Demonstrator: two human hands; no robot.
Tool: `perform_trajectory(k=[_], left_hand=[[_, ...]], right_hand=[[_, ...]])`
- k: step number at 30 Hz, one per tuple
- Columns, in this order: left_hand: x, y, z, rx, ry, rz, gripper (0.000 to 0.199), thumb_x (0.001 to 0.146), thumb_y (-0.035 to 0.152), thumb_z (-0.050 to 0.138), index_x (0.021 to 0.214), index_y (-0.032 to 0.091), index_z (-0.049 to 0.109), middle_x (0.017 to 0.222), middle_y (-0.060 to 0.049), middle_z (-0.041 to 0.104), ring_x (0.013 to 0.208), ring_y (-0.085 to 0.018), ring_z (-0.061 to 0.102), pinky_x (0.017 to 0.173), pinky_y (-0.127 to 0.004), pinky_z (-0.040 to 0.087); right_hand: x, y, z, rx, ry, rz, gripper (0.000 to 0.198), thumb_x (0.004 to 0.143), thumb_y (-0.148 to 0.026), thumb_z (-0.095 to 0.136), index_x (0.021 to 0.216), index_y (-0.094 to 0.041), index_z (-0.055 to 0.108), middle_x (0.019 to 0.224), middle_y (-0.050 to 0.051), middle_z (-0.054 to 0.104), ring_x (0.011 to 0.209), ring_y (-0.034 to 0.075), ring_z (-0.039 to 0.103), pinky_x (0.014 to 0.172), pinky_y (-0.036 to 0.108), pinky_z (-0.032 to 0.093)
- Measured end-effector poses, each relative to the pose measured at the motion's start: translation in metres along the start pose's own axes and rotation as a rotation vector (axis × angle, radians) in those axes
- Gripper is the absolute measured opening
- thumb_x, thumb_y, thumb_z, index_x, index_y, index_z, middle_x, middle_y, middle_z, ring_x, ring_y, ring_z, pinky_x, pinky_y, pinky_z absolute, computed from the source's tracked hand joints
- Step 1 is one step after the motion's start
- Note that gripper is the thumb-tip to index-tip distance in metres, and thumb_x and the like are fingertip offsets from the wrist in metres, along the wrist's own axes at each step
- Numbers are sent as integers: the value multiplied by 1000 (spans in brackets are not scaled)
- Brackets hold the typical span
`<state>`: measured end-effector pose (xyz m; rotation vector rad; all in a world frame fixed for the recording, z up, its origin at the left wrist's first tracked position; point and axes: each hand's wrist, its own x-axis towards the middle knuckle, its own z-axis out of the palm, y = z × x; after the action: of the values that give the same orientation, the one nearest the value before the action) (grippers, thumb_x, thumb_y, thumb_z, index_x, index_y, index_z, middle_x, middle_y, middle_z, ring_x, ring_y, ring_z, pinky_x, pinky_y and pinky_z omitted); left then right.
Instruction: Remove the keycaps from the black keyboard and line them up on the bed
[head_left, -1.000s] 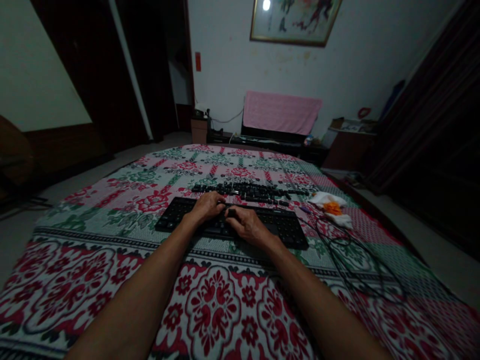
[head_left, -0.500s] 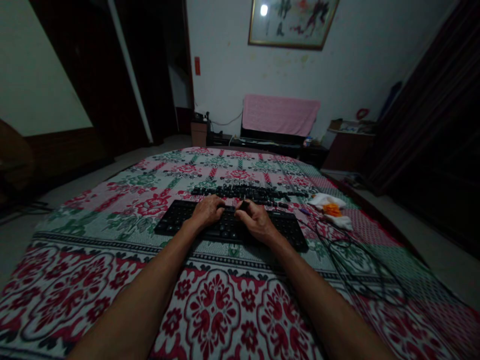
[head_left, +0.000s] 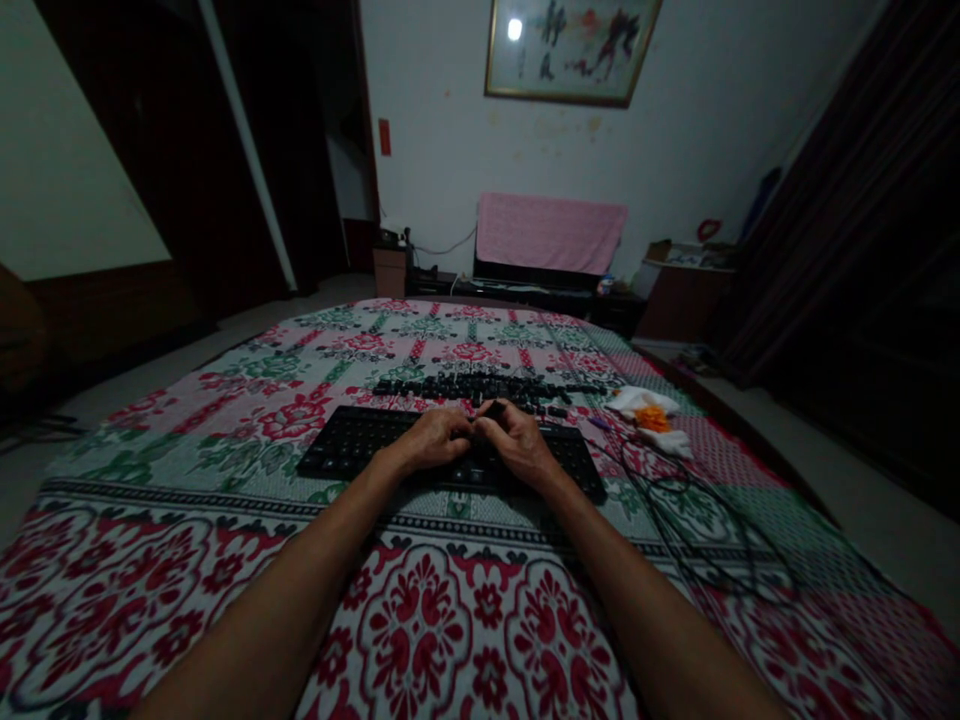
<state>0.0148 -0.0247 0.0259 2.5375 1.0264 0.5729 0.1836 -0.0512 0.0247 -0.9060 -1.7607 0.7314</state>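
Note:
A black keyboard (head_left: 341, 440) lies across the patterned cloth in front of me, with both hands over its middle. My right hand (head_left: 517, 445) is closed on a small black piece (head_left: 493, 409), which sticks up between thumb and fingers; its exact kind is too dark to tell. My left hand (head_left: 433, 438) is closed too, thumb and fingertips together, meeting the right fingertips above the keys. Whatever it pinches is hidden. Behind the keyboard, many loose black keycaps (head_left: 450, 386) are spread in uneven rows.
Right of the keyboard lie a white cloth or tissue with an orange item (head_left: 651, 417), a purple-tipped thing (head_left: 599, 423) and a looped black cable (head_left: 712, 490). The flowered cloth (head_left: 420, 610) covers the whole surface. Beyond it, a pink towel (head_left: 551, 232) hangs over a dark screen.
My left hand has moved right along the keyboard until its fingertips meet my right hand's. The right hand still grips the small black piece. The view has shifted slightly.

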Motion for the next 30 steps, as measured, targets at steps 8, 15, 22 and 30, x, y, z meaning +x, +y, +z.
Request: perform_trajectory(k=[8, 15, 22, 30], left_hand=[[0, -3, 2, 179, 30, -83, 28, 72, 22, 54, 98, 21, 64, 93, -3, 63, 88, -17, 57, 82, -26, 43], [18, -18, -10, 201, 160, -314, 34, 70, 19, 53, 101, 20, 66, 98, -3, 67, 93, -18, 59, 83, -24, 44], [60, -36, 3, 144, 86, -459, 33, 67, 23, 58, 99, 23, 68, 94, 0, 70, 88, -16, 62, 78, -21, 45], [73, -47, 1, 154, -57, -557, 33, 61, 28, 65, 94, 26, 70, 87, 2, 70, 81, -15, 62, 67, -19, 45]], right_hand=[[1, 15, -7, -94, 231, 119, 20, 76, -33, 49, 86, -17, 54, 72, 1, 57, 67, 14, 53, 65, 26, 42], [0, 28, -8, -149, 255, 165, 20, 75, -33, 48, 83, -16, 56, 74, 2, 59, 68, 15, 54, 66, 26, 42], [-3, 29, -8, -177, 251, 163, 22, 76, -33, 49, 86, -16, 57, 74, 2, 59, 68, 15, 54, 65, 26, 42], [-3, 32, -7, -164, 266, 179, 23, 76, -33, 49, 89, -17, 58, 75, 2, 59, 71, 15, 54, 66, 26, 42]])
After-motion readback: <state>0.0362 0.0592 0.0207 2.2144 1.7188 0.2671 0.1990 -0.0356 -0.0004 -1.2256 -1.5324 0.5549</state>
